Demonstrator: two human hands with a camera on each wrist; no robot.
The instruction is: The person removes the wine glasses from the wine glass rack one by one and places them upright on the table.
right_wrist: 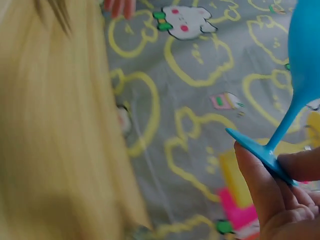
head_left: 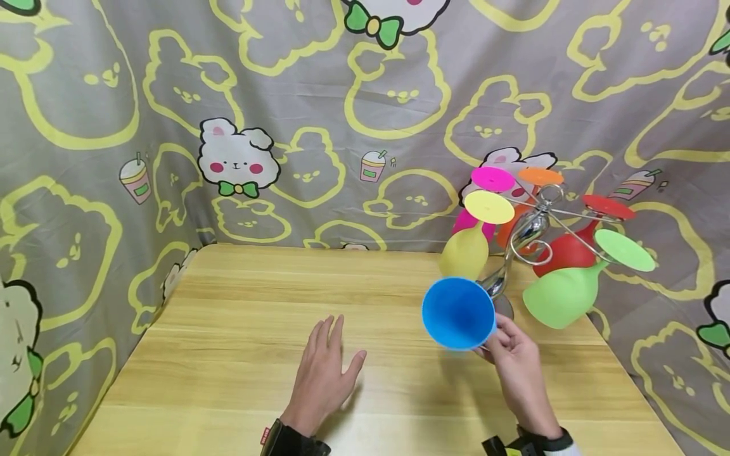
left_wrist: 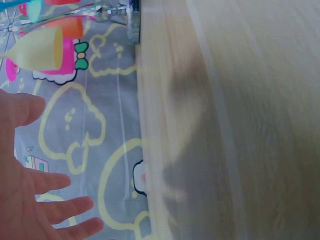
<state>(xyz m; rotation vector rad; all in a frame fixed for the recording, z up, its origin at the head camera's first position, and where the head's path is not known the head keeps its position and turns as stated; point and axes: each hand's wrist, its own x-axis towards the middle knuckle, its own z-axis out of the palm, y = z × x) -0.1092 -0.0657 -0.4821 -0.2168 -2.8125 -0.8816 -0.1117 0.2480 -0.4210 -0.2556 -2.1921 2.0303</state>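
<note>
My right hand (head_left: 516, 361) holds a blue wine glass (head_left: 459, 313) in front of a metal glass rack, its bowl opening facing the head camera. In the right wrist view, the thumb and fingers pinch the glass's round foot (right_wrist: 255, 154), with the stem and bowl beyond. My left hand (head_left: 325, 377) is over the table to the left, fingers extended and thumb spread, holding nothing. The left wrist view shows its fingers (left_wrist: 65, 205) apart. A yellow glass (head_left: 464, 253) hangs just behind the blue one.
The silver rack (head_left: 527, 228) stands at the table's right rear. Green (head_left: 561, 294), red (head_left: 567, 251), orange and magenta glasses hang upside down from its arms. A patterned curtain (head_left: 319, 209) surrounds the wooden table (head_left: 228, 354) at the back and sides.
</note>
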